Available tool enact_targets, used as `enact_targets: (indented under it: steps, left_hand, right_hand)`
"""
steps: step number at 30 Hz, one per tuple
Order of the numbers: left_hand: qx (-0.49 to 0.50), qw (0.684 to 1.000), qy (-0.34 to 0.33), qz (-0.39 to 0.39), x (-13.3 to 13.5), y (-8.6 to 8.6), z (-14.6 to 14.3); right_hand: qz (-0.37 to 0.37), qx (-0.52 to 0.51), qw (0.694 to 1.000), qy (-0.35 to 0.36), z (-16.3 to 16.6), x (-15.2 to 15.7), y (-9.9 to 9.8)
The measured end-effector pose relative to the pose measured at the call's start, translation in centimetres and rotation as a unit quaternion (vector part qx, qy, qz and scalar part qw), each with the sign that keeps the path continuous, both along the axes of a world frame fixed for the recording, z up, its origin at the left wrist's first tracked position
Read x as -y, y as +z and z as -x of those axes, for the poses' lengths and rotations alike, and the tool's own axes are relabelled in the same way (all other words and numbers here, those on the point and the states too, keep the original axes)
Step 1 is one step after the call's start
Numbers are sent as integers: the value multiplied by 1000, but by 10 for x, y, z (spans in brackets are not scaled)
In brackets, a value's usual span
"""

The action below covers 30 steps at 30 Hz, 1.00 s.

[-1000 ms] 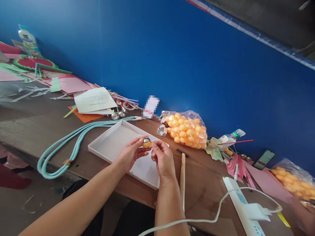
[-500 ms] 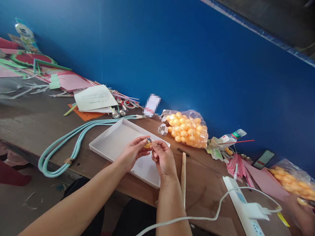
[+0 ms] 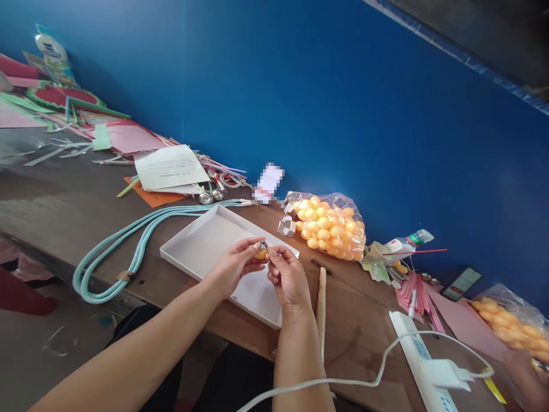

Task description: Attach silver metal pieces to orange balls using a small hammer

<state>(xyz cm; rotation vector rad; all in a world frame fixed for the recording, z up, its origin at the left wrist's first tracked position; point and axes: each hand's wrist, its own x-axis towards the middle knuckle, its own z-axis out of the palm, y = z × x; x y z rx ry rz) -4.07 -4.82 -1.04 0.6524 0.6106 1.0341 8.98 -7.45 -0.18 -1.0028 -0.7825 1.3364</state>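
Observation:
Between the fingertips of my left hand (image 3: 235,264) is a small ball (image 3: 262,250), shiny silver on top and yellow-orange below. My right hand (image 3: 288,273) is closed in a pinch at the ball's right side; whether it grips the ball or some small piece on it is hidden by the fingers. Both hands hover over a shallow white box lid (image 3: 193,240) lying on the brown table. Behind it stands a clear plastic bag of orange balls (image 3: 328,226). Two silver balls (image 3: 211,196) lie at the back, near a looped light-blue cord (image 3: 141,240).
A wooden stick (image 3: 321,309) lies right of the lid. A white cable (image 3: 355,382) crosses in front of my right forearm to a power strip (image 3: 422,360). Papers (image 3: 171,167) are piled at left. Another person's blurred hand (image 3: 525,372) is at far right, by a second bag (image 3: 508,320).
The view has shifted slightly, so everything sits a little further right. My hands keep the same hold, with the ball turned only slightly, if at all.

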Motion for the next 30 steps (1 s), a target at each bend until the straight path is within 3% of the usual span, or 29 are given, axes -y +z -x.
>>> enact_targets:
  steps: [30]
  left_hand:
    - [-9,1000,3,-25,1,0,0]
  right_hand:
    - [-3,-2,1000,9,0,0,-1]
